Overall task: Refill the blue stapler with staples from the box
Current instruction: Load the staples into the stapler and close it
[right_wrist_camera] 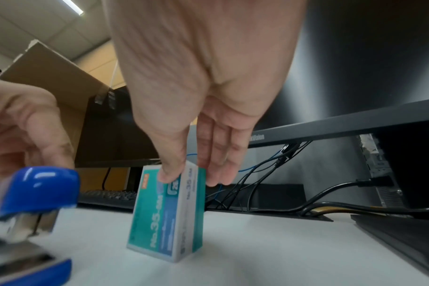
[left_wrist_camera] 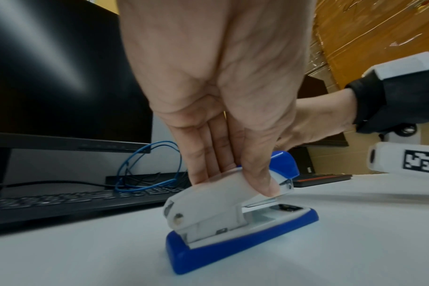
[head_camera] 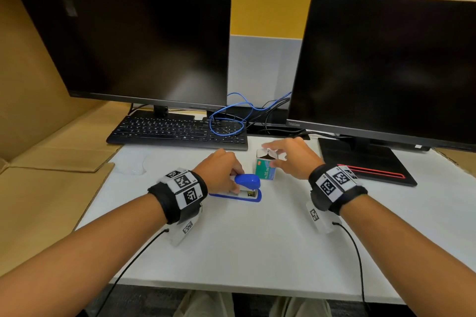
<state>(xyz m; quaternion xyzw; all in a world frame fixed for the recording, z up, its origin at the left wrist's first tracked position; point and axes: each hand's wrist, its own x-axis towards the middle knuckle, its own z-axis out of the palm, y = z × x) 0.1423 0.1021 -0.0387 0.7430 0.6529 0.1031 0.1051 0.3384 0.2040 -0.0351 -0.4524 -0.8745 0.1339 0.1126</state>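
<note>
At centre frame on the white desk (head_camera: 257,239), your left hand (head_camera: 219,172) grasps the blue stapler (head_camera: 244,186), pinning it steady for loading. Just right of it, your right hand (head_camera: 291,157) pinches the upright staple box (head_camera: 266,165) by its sides, apparently to brace it for drawing staples.

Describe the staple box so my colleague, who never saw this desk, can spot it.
On the white desk, before the gap between two black monitors, stands a small teal cardboard staple box upright, right of the blue stapler. It alone is teal, under the right hand.
</note>
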